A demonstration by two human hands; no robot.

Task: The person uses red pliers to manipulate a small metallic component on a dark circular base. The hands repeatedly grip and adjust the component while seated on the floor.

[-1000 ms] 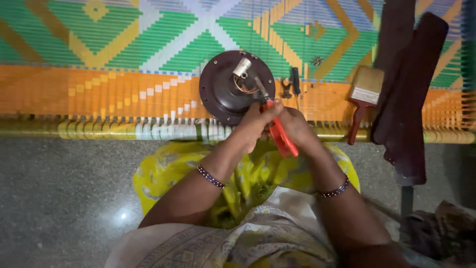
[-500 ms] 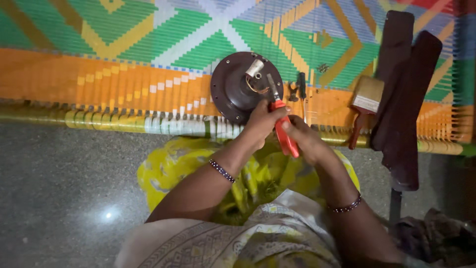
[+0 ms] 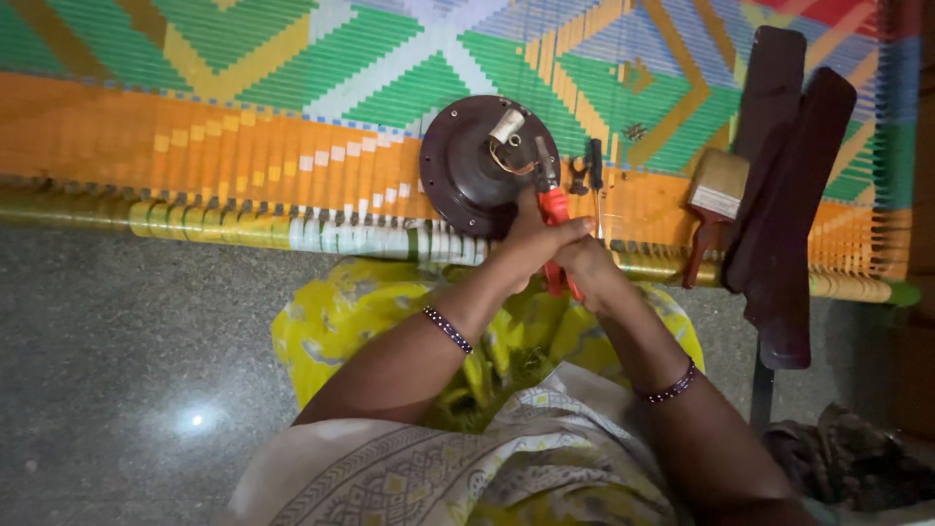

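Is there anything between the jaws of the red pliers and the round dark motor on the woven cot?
Nothing visible. Both hands, left hand and right hand, hold the red pliers; their tip already reaches the round motor by its copper wire. The paintbrush lies aside.

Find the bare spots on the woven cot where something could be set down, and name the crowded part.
Free: the woven cot surface left of the round motor housing, and the band above it. Crowded: right of the housing, where red-handled pliers in both hands, small tools, a paintbrush and dark blades lie close together.
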